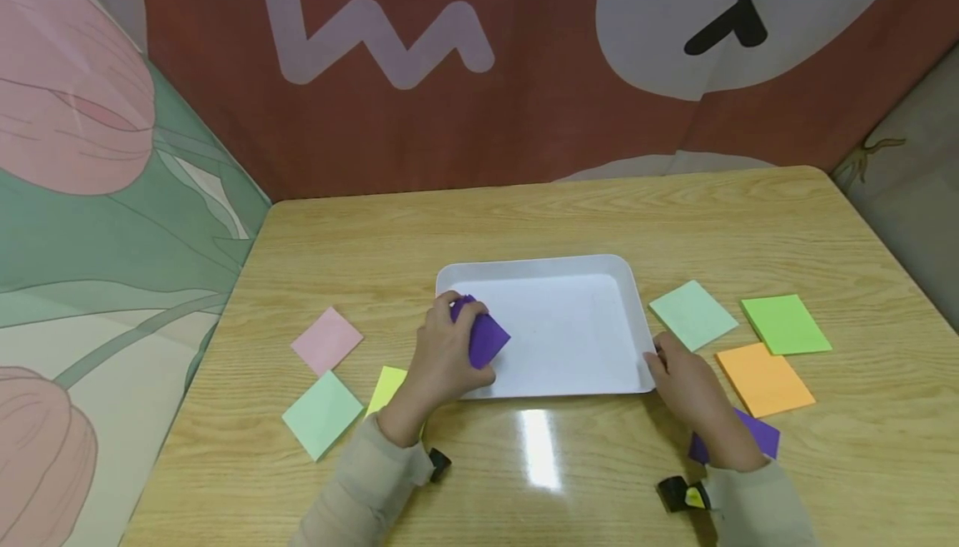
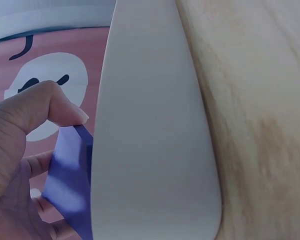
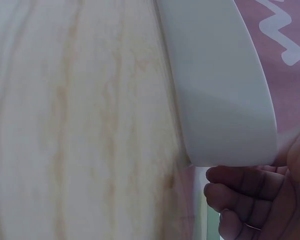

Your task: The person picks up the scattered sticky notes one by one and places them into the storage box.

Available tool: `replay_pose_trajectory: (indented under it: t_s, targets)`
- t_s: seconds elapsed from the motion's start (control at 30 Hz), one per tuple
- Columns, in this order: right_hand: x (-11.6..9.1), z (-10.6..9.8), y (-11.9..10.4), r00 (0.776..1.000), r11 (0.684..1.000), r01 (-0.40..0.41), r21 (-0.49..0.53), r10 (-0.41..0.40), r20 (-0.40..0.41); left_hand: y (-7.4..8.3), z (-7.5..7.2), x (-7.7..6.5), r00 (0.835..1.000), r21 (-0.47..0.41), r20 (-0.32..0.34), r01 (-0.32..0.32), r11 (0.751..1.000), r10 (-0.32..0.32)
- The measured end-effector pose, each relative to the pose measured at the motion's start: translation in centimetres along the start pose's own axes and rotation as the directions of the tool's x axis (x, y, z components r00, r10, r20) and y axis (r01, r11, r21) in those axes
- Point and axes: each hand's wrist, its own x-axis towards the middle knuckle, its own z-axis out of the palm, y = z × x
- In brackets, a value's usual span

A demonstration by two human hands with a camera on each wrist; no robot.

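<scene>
My left hand [image 1: 449, 347] grips a purple sticky note pad [image 1: 489, 340] by its edges, over the left end of a white rectangular tray [image 1: 562, 322]. In the left wrist view, the thumb sits on the top edge of the pad [image 2: 67, 175] and the fingers are behind it; the tray's side wall [image 2: 155, 130] hides part of the pad. At the tray's near right corner, my right hand [image 1: 685, 376] holds the rim. The right wrist view shows its curled fingers [image 3: 245, 195] against the outside of the tray's wall [image 3: 225, 100].
Left of the tray lie pink [image 1: 327, 340], mint [image 1: 323, 415] and yellow [image 1: 385, 387] sticky note pads, the yellow partly behind my wrist. To the right are mint [image 1: 693, 315], green [image 1: 787, 325] and orange [image 1: 764, 379] pads, plus a purple one [image 1: 760, 435] under my right wrist.
</scene>
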Motion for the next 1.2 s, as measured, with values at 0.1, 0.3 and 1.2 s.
replay_pose_trajectory:
  t_s: [0.1,0.3,1.2]
  targets:
    - [0.0,0.0,0.0,1.0,1.0,-0.009,0.001,0.009,0.005,0.0,0.2,0.1,1.0,0.006,0.003,-0.012,1.0,0.012]
    - [-0.1,0.0,-0.1,1.0,1.0,-0.017,0.003,0.017,0.011,0.1,0.5,0.1,1.0,0.015,0.023,-0.018,1.0,0.017]
    - [-0.1,0.0,-0.1,1.0,1.0,-0.007,-0.001,0.007,0.003,-0.1,1.7,-0.3,0.99,0.016,0.143,0.002,1.0,-0.004]
